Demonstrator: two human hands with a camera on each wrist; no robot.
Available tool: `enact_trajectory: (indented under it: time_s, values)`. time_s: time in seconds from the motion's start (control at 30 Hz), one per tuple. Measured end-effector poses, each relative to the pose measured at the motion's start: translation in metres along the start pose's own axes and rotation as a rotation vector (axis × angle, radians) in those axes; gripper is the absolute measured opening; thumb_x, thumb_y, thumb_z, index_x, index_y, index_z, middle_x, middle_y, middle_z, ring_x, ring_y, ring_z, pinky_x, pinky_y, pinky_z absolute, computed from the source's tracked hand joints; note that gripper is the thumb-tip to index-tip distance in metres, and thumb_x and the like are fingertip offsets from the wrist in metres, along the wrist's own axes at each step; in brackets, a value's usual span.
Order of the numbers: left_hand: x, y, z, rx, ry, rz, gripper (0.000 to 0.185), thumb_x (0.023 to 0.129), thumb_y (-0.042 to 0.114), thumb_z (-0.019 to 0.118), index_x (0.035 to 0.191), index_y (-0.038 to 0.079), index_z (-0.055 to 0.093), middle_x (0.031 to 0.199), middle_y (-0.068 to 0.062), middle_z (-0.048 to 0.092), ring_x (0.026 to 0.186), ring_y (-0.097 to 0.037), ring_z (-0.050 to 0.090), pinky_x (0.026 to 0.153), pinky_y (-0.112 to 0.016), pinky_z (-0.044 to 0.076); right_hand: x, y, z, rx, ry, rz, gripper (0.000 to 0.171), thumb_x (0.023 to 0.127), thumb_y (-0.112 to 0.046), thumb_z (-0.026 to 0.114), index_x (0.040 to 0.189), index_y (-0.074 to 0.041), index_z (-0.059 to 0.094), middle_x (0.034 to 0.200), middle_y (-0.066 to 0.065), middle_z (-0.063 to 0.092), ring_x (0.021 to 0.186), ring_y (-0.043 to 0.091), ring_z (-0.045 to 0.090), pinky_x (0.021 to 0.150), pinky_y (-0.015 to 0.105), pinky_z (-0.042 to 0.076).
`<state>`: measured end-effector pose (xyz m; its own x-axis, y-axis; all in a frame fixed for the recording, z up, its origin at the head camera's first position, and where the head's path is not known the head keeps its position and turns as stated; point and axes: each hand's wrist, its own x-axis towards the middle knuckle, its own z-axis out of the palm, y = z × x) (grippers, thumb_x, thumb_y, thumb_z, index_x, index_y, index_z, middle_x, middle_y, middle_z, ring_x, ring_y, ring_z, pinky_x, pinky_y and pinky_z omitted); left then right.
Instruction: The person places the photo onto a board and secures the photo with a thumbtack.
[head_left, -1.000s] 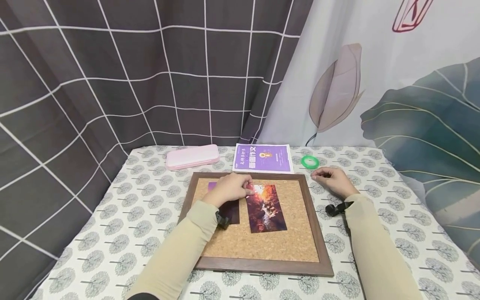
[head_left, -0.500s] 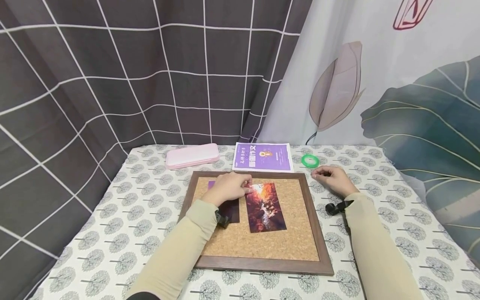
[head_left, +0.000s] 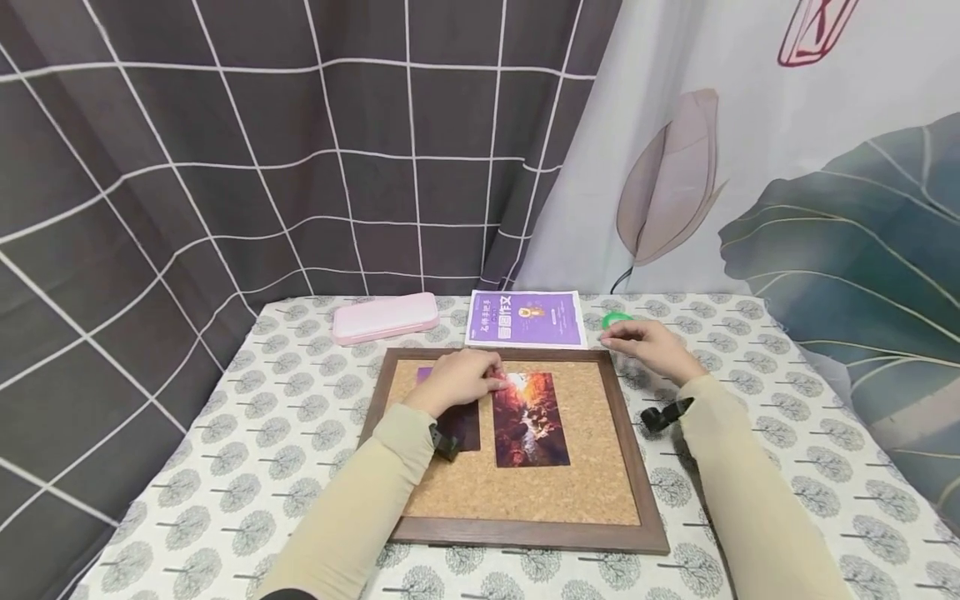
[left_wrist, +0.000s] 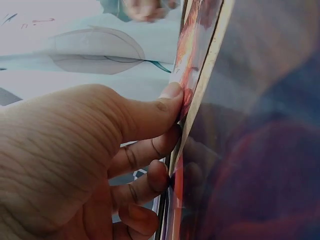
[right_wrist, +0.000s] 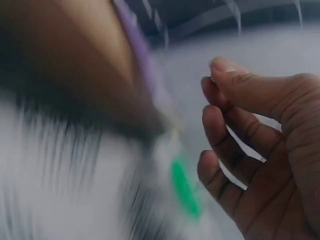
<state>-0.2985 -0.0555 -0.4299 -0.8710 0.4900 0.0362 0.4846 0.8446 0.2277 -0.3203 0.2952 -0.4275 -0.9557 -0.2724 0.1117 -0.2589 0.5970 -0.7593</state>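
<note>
My left hand [head_left: 467, 380] pinches the upper left corner of a red and orange forest photo [head_left: 534, 429], which lies on a wood-framed cork board [head_left: 592, 500]. In the left wrist view, the thumb [left_wrist: 165, 102] lies on the photo's face and the other fingers curl at its edge. A second, purple photo [head_left: 463, 429] lies partly hidden beneath my left arm. My right hand [head_left: 651, 346] hovers by the board's upper right corner, fingers loosely curled with nothing visible in them. A green tape roll [head_left: 615, 319] sits just behind it, partly covered.
Behind the board lie a pink pencil case [head_left: 386, 317] and a purple booklet [head_left: 525, 319]. A tree-patterned cloth [head_left: 247, 492] covers the table. Dark checked curtain [head_left: 262, 117] and white curtain [head_left: 592, 192] hang close at the back.
My right hand has moved left towards the board's corner and now partly covers the tape roll. The forest photo has turned slightly and lies straighter, with my left hand still at its corner.
</note>
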Motion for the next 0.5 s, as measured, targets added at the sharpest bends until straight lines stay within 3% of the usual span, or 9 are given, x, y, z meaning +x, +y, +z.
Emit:
enact_trajectory:
  time_s: [0.13,0.27,0.37,0.5]
  values:
    - [-0.002,-0.001,0.001,-0.008,-0.008,-0.026,0.02,0.089,0.051,0.061,0.093,0.031,0.061,0.085,0.016,0.063,0.074,-0.007,0.057,0.068,-0.033,0.045,0.008,-0.054,0.018,-0.054,-0.084,-0.158,0.023,0.091,-0.037,0.066,0.106,-0.02,0.071,0.106,0.0,0.071,0.098,0.011,0.063,0.088,0.031,0.051]
    - [-0.001,-0.002,0.001,-0.027,0.005,-0.035,0.022,0.088,0.051,0.063,0.093,0.029,0.063,0.086,0.015,0.066,0.075,-0.008,0.059,0.068,-0.033,0.046,0.017,-0.093,0.041,-0.071,-0.199,-0.251,0.019,0.089,-0.036,0.068,0.101,-0.021,0.072,0.1,-0.006,0.072,0.092,0.011,0.064,0.084,0.034,0.051]
    - [0.001,-0.002,0.001,-0.051,0.024,-0.026,0.022,0.087,0.05,0.065,0.093,0.028,0.064,0.084,0.014,0.067,0.074,-0.009,0.06,0.067,-0.031,0.046,0.027,-0.104,0.06,-0.054,-0.281,-0.279,0.016,0.09,-0.03,0.068,0.099,-0.019,0.072,0.097,-0.005,0.072,0.088,0.013,0.064,0.08,0.031,0.051]
    - [0.003,-0.003,0.001,-0.078,0.041,-0.011,0.022,0.088,0.047,0.066,0.093,0.026,0.064,0.083,0.012,0.067,0.073,-0.009,0.06,0.066,-0.03,0.046,0.037,-0.094,0.083,-0.012,-0.37,-0.259,0.014,0.092,-0.022,0.066,0.101,-0.013,0.071,0.098,0.005,0.072,0.087,0.018,0.063,0.079,0.027,0.049]
